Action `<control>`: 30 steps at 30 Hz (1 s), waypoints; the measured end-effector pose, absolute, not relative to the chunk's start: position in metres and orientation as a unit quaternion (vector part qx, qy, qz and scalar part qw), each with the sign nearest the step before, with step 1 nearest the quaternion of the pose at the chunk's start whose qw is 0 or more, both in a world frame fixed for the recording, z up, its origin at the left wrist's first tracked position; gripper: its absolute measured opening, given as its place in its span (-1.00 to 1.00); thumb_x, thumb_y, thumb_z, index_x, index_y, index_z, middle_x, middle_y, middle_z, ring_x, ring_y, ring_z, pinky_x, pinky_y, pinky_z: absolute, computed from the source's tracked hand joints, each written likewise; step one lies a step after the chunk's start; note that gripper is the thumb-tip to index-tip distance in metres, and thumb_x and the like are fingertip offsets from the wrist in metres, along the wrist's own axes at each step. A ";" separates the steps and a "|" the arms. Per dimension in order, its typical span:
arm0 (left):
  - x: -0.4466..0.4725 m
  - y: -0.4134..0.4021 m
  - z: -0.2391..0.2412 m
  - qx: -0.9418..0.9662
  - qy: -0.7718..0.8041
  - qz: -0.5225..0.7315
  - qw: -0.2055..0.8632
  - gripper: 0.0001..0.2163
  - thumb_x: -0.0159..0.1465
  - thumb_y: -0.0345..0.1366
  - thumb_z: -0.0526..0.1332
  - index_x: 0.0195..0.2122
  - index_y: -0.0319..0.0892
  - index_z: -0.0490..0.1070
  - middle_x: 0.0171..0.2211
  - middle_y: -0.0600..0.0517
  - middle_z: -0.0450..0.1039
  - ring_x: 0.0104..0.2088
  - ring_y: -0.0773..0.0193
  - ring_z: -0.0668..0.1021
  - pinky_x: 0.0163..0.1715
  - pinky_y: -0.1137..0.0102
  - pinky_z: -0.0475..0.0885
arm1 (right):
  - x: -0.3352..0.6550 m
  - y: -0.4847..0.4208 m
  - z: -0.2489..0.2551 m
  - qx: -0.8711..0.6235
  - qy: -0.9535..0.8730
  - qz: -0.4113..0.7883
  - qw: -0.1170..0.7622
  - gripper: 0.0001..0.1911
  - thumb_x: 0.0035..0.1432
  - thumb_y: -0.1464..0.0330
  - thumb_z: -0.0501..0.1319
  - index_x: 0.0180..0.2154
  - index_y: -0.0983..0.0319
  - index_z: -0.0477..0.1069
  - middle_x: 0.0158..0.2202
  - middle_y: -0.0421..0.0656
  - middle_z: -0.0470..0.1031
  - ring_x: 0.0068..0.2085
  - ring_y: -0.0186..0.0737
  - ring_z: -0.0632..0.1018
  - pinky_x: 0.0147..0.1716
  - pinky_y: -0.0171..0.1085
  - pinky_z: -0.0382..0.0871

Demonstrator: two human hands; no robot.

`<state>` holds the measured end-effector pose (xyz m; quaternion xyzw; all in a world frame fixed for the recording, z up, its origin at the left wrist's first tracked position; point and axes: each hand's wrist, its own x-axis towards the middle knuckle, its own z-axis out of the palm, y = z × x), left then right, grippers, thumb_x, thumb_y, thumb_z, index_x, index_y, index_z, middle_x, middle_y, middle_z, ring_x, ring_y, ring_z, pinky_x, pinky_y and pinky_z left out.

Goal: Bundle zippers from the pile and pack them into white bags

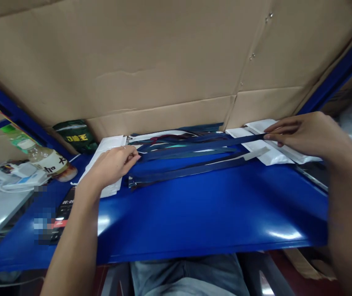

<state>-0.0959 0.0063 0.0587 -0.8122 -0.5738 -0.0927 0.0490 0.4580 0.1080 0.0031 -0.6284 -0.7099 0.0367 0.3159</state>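
Observation:
A long navy zipper [200, 146] is stretched sideways above the blue table between my hands. My left hand [116, 162] is closed at its left end, with the fingertips pinched together. My right hand [299, 131] pinches the right end between thumb and fingers. Closer to me, another dark zipper [182, 172] lies nearly straight on the table, a pale tab at its right end. Behind the held one is a loose pile of zippers [176, 133] in navy, white, teal and dark red, partly hidden.
White packets [108, 144] lie beside my left wrist, and more white packets [274, 154] under my right hand. At left are a drink bottle [54, 162], a dark green bag [77, 135] and a phone [63, 213] showing a timer. A cardboard wall [163, 61] closes off the back.

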 end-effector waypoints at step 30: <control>-0.079 0.008 0.055 -0.771 -0.635 0.045 0.010 -0.61 0.46 0.06 0.05 -0.05 -0.12 0.49 -0.36 -0.09 0.59 -0.37 0.01 0.60 -0.33 0.23 0.34 | 0.369 0.096 -0.001 -0.409 -0.880 0.110 0.212 -0.63 0.39 0.09 0.24 0.04 0.15 0.62 0.06 -0.06 0.66 0.01 -0.02 0.63 0.01 -0.12 0.45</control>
